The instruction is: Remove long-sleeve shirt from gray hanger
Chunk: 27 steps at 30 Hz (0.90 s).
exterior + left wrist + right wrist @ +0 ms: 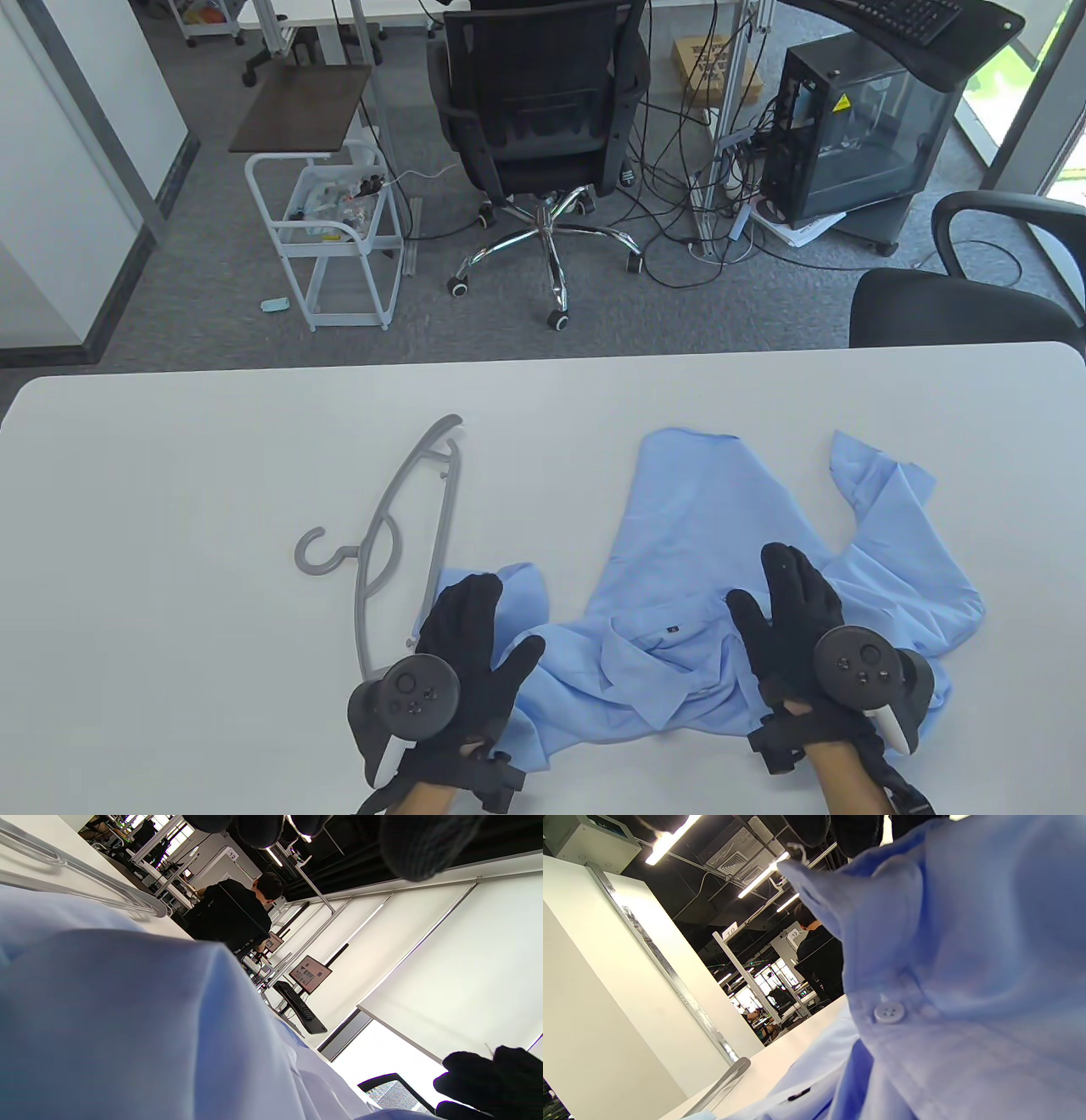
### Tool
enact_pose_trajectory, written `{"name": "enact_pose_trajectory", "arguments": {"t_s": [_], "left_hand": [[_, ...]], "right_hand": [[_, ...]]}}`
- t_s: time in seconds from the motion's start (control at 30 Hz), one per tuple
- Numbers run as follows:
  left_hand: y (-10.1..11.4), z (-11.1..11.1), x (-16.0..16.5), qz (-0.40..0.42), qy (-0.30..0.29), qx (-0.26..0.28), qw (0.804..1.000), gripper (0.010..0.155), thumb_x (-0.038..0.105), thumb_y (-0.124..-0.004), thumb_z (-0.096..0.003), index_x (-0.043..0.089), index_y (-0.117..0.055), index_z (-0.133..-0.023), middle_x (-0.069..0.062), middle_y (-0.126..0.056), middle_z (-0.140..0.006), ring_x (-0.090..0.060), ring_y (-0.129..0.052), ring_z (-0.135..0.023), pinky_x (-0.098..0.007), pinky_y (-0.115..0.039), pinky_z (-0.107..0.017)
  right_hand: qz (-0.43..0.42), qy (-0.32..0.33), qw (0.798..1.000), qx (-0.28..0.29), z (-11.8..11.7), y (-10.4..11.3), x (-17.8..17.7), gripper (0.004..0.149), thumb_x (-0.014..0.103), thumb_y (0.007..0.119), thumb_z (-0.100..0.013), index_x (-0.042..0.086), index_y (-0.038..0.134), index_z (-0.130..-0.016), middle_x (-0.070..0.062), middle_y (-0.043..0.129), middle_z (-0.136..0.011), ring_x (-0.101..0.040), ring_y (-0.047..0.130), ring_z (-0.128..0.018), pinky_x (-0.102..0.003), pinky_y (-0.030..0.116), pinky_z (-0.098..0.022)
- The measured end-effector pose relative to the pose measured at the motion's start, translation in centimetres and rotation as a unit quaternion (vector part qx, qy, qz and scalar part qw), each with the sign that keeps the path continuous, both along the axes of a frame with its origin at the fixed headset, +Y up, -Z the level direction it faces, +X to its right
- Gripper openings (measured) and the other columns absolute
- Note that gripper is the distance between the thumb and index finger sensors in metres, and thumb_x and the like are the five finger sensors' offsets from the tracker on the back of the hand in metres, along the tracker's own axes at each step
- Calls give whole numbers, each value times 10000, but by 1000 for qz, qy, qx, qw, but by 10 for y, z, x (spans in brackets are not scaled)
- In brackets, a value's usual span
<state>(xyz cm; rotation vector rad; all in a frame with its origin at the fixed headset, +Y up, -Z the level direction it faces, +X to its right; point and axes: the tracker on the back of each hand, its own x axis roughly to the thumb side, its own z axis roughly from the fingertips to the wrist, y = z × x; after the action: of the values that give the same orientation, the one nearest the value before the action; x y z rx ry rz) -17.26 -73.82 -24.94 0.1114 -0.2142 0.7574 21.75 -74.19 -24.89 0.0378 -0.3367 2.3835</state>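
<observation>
L hand (462, 645) flat, fingers spread, on shirt (721, 577) sleeve | R hand (797, 620) flat on shirt body | hanger (399, 543) free at L's 11 o'clock, long axis 1–7, L nearer

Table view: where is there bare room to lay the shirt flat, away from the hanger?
Bare table lies left of the hanger, along the far edge beyond the shirt, and in the right corner past the sleeve. The near middle is crowded: the left hand and right hand rest on the bunched shirt.
</observation>
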Motion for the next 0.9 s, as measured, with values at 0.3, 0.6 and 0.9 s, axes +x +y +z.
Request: {"name": "enact_pose_trajectory", "arguments": {"t_s": [0.3, 0.6, 0.9], "left_hand": [[-1, 3, 7, -18, -18, 13, 1000, 842, 650, -725, -496, 253, -387, -1158, -111, -412, -1213, -496, -390, -1136, -651, -331, -793], [0, 6, 14, -37, -32, 22, 999, 843, 649, -722, -496, 257, -382, -1159, -115, -400, -1216, -501, -378, -1137, -651, -329, -794], [1, 7, 15, -41, -35, 24, 998, 835, 648, -721, -497, 269, -383, -1161, -118, -398, -1216, -503, -373, -1137, -652, -327, -794]], "right_hand": [[16, 19, 1000, 8, 1, 1, -4, 822, 666, 595, -624, 101, 416, -1194, -282, 450, -1191, -600, 477, -1067, -741, 367, -724], [3, 42, 999, 24, 2, 1, -7, 837, 686, 590, -617, 110, 413, -1198, -272, 448, -1199, -589, 484, -1077, -729, 391, -738], [12, 48, 998, 34, 3, 2, -11, 816, 682, 605, -610, 131, 459, -1194, -253, 527, -1192, -575, 494, -1093, -737, 384, -733]]}}
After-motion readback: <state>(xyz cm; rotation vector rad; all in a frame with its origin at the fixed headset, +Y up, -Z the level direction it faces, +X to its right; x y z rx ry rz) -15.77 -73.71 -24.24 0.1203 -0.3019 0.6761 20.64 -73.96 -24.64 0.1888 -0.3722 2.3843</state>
